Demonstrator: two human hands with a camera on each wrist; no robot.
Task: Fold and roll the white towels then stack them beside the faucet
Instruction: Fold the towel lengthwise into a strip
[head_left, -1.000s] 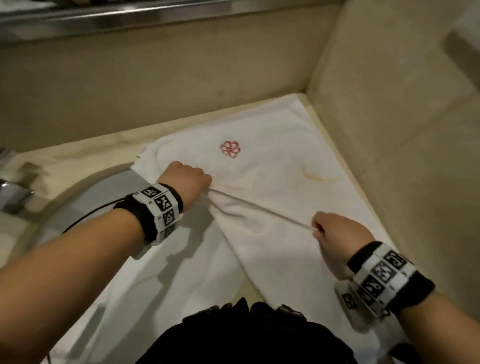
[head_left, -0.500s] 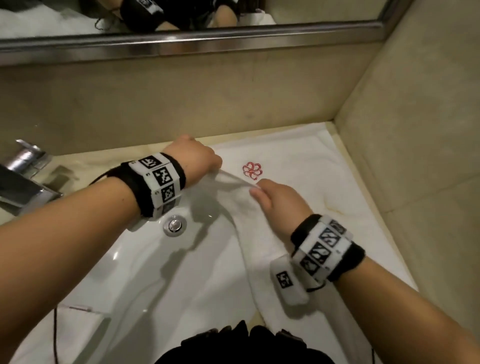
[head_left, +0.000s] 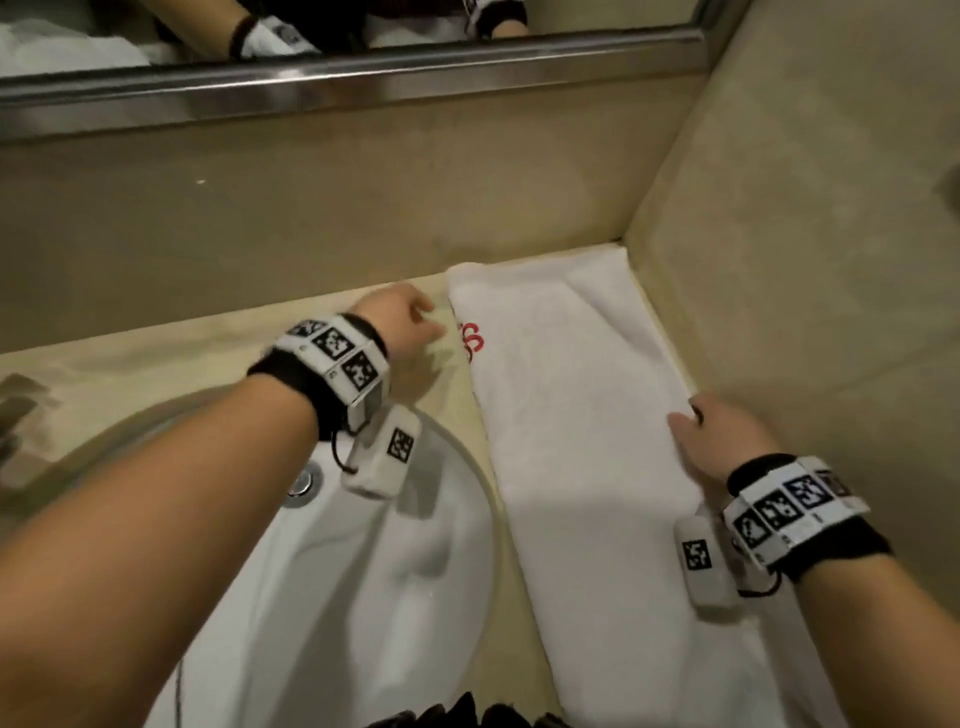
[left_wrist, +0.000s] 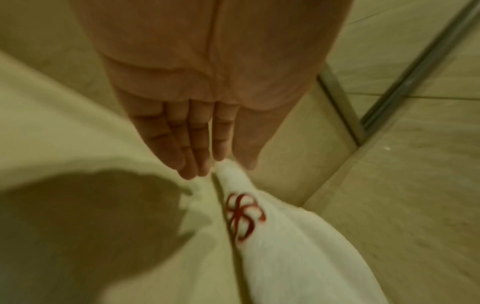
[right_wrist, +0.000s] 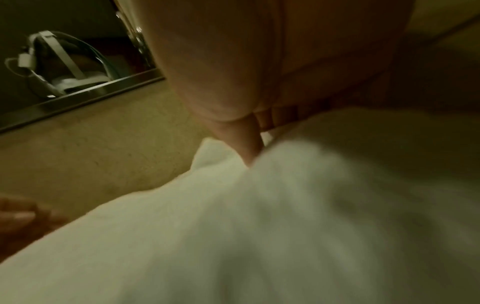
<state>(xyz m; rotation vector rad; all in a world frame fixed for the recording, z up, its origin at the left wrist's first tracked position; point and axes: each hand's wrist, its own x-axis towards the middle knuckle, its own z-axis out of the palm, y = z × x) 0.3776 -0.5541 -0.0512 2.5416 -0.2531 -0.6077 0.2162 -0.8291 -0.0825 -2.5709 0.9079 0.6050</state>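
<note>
A white towel with a red flower logo lies folded in a long strip on the counter, right of the sink and against the side wall. My left hand is at the strip's far left corner; in the left wrist view the thumb and nearly straight fingers pinch a raised tip of the towel just above the logo. My right hand holds the strip's right edge at mid length, thumb pressed into the towel and fingers tucked behind the fold.
The white sink basin with its metal drain lies under my left forearm. A blurred faucet sits at the far left. The mirror frame runs along the back wall, and the tiled side wall borders the towel.
Both hands carried the towel's left part off the sink and over to the right, leaving a narrow strip. The right hand went to the right edge, the left to the far corner.
</note>
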